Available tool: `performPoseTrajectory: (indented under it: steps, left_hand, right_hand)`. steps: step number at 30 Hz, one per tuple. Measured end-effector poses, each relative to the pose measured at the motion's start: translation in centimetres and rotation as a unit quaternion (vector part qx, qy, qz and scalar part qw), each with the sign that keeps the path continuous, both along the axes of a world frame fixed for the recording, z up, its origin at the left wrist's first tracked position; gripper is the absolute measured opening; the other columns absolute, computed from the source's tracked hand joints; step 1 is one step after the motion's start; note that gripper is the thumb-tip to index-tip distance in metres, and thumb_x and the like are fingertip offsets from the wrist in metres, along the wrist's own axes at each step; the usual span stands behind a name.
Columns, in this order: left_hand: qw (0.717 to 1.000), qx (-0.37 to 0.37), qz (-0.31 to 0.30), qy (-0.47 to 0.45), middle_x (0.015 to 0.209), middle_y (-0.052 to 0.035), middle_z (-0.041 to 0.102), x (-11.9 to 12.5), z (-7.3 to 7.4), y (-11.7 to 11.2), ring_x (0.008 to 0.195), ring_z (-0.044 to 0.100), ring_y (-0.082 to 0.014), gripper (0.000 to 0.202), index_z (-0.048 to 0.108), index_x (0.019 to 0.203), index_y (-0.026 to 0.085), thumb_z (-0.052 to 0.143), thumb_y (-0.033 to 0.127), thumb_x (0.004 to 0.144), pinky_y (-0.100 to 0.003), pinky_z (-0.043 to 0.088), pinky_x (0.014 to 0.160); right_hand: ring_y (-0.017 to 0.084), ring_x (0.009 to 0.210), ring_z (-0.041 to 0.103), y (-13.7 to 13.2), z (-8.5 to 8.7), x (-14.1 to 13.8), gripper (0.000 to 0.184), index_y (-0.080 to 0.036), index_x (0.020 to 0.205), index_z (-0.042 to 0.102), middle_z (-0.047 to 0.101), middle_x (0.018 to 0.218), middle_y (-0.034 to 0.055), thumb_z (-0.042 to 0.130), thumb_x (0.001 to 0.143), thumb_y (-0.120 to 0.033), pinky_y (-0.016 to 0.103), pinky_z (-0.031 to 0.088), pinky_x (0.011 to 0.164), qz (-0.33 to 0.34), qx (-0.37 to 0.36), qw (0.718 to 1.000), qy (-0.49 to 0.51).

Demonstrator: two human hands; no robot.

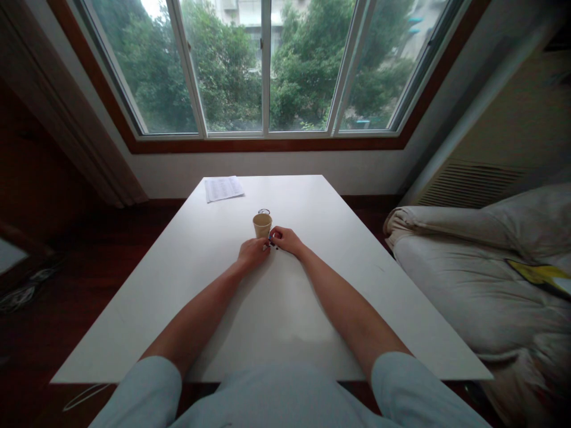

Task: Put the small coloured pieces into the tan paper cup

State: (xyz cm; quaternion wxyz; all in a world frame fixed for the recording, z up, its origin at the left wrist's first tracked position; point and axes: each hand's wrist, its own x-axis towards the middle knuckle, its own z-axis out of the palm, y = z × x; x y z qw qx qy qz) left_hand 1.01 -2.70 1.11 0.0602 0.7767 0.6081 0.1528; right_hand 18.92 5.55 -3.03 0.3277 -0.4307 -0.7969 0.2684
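Note:
A tan paper cup stands upright on the white table, just beyond my hands. My left hand is closed in front of the cup, its fingertips pressed together by a tiny dark blue thing. From the right, my right hand pinches at the same spot, thumb and forefinger together; what it grips is too small to name. Several tiny dark pieces lie on the table below my fingertips. Behind the cup shows part of a thin dark loop, like a cord or wire.
Printed paper sheets lie at the table's far left corner. A sofa or bed with pale covers stands right of the table. The window is beyond the far edge, and a curtain hangs at the left.

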Motion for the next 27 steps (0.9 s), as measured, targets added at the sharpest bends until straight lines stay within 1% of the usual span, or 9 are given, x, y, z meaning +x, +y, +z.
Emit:
performPoseTrajectory:
  steps: [5, 8, 12, 15, 19, 22, 27]
  left_hand:
    - [0.998, 0.043, 0.015, -0.037, 0.093, -0.0042, 0.072, 0.0, 0.6, -0.1, 0.086, 0.065, -0.0196, 0.023, 0.068, 0.103, 0.027, 0.053, 0.038, 0.09, -0.026, 0.041, 0.071]
    - [0.992, 0.083, 0.02, -0.092, 0.083, -0.0033, 0.07, -0.1, 1.0, 0.1, 0.078, 0.063, -0.0165, 0.024, 0.068, 0.102, 0.025, 0.052, 0.04, 0.091, -0.024, 0.039, 0.068]
    - [0.976, 0.125, 0.046, -0.174, 0.071, 0.0, 0.064, -0.2, 1.7, 0.9, 0.067, 0.058, -0.013, 0.028, 0.066, 0.104, 0.022, 0.052, 0.042, 0.09, -0.023, 0.038, 0.064]
    - [0.966, 0.128, 0.055, -0.216, 0.067, 0.0024, 0.06, -0.2, 2.3, 1.6, 0.062, 0.054, -0.0115, 0.028, 0.065, 0.104, 0.022, 0.051, 0.042, 0.089, -0.022, 0.038, 0.062]
    - [0.961, 0.129, 0.077, -0.234, 0.066, 0.0031, 0.058, -0.5, 2.6, 1.9, 0.061, 0.052, -0.0114, 0.027, 0.064, 0.103, 0.022, 0.05, 0.04, 0.089, -0.022, 0.037, 0.062]
    - [0.959, 0.125, 0.089, -0.24, 0.066, 0.0028, 0.057, -0.9, 2.6, 2.0, 0.062, 0.052, -0.0117, 0.027, 0.064, 0.103, 0.022, 0.049, 0.039, 0.089, -0.022, 0.037, 0.062]
    - [0.95, 0.13, 0.088, -0.269, 0.064, 0.0035, 0.054, -1.5, 2.2, 2.5, 0.061, 0.05, -0.0112, 0.025, 0.063, 0.1, 0.021, 0.049, 0.037, 0.088, -0.021, 0.036, 0.061]
  right_hand:
    - [0.009, 0.061, 0.048, 0.0, 0.1, 0.0, 0.02, -0.019, 0.093, 0.067, 0.058, 0.067, -0.004, 0.06, 0.079, -0.032, 0.019, 0.034, 0.058, 0.003, 0.004, 1.0, -0.002]
    - [0.009, 0.061, 0.048, 0.0, -0.1, 0.0, 0.021, -0.019, 0.093, 0.067, 0.057, 0.066, -0.0041, 0.06, 0.079, -0.033, 0.019, 0.034, 0.058, 0.0, 0.006, 1.0, -0.001]
    - [0.009, 0.06, 0.046, 0.1, -0.2, 0.0, 0.021, -0.019, 0.094, 0.067, 0.057, 0.066, -0.004, 0.06, 0.08, -0.033, 0.02, 0.033, 0.058, 0.001, 0.01, 1.0, -0.003]
    - [0.009, 0.061, 0.047, 0.1, -0.2, 0.0, 0.022, -0.019, 0.095, 0.067, 0.057, 0.067, -0.0039, 0.06, 0.079, -0.033, 0.02, 0.033, 0.058, 0.003, 0.005, 1.0, -0.008]
    - [0.009, 0.061, 0.046, 0.1, -0.2, 0.0, 0.023, -0.019, 0.095, 0.067, 0.055, 0.066, -0.0045, 0.059, 0.079, -0.033, 0.02, 0.033, 0.058, 0.003, 0.004, 1.0, -0.006]
    - [0.009, 0.061, 0.046, 0.0, -0.2, 0.0, 0.022, -0.019, 0.094, 0.067, 0.056, 0.067, -0.0043, 0.059, 0.078, -0.032, 0.021, 0.033, 0.058, 0.002, 0.005, 1.0, -0.005]
    - [0.009, 0.06, 0.046, 0.1, -0.4, -0.1, 0.023, -0.019, 0.094, 0.067, 0.055, 0.065, -0.0047, 0.059, 0.078, -0.033, 0.021, 0.033, 0.057, 0.004, 0.009, 1.0, 0.002]
